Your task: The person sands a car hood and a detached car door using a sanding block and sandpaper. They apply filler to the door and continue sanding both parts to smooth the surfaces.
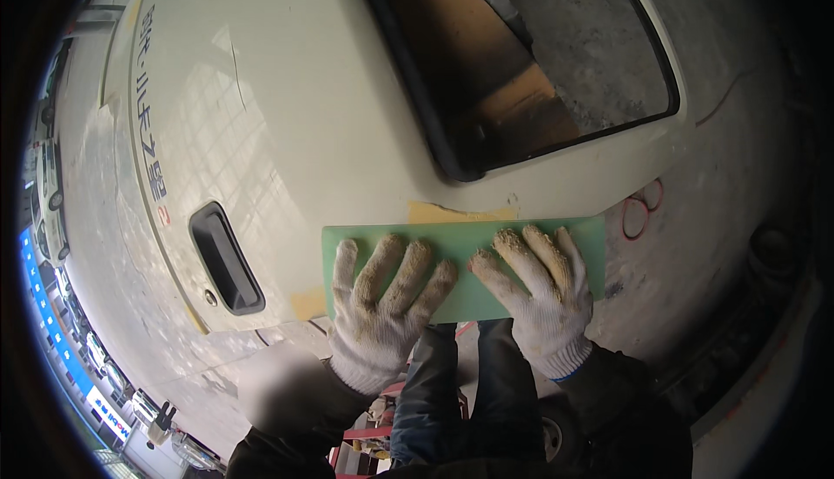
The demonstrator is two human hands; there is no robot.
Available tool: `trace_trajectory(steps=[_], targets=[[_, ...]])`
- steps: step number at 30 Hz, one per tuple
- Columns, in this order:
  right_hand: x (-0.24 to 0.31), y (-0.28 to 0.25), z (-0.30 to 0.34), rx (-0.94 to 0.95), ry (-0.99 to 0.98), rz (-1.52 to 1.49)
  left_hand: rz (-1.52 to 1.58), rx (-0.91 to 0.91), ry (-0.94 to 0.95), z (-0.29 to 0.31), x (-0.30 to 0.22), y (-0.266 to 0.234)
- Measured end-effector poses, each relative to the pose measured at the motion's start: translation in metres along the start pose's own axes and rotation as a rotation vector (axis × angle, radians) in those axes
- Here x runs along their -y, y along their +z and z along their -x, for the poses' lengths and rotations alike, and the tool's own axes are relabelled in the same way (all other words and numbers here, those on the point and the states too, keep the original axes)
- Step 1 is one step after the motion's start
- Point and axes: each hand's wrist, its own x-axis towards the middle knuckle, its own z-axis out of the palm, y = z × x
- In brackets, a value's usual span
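Green sheet (464,244) lies under both hands, running out a little past the left hand (373,310) and the right hand (543,297), along the near edge of a cream vehicle panel (321,132). Main risk, as I judge it: uneven pressure. Should one hand bear harder than the other, the sheet could rock or skew, its corner digging into the paint. Second: the sheet's near edge reaches toward the wearer's legs (426,383); if that part is unsupported, weight at the heels of the hands might tip it. Third: the glove fingers look dusty, so they could skid on the sheet. The tan patch (447,211) just beyond the fingertips, between the hands, may get scraped if the far edge catches it. Farther off, the black window seal (452,162) could snag an overlong push; the dark handle (228,257), left of the left hand, seems clear of that. Pose: palms down, wrists at the near side, forearms coming up from below; fingers straight, spread, pointing away, tips short of the far edge. Neither grip is visibly curled round the sheet; thumbs not clearly seen, so I cannot tell whether either grip pinches it from beneath.
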Motion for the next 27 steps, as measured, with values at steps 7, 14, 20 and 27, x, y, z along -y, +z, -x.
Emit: trace_trajectory(steps=[7,14,20,27], targets=[[0.011,-0.008,0.039,0.068,0.020,0.001,0.083,-0.045,-0.024,0.031,-0.027,0.007],[0.010,-0.025,0.027,-0.026,-0.005,0.017,0.089,-0.069,-0.023,0.021,-0.028,-0.021],[-0.013,-0.013,-0.001,-0.020,-0.046,0.040,0.026,-0.126,0.066,-0.007,-0.006,0.002],[-0.023,-0.004,-0.007,-0.019,-0.074,0.051,0.028,-0.075,0.041,-0.014,-0.003,0.008]])
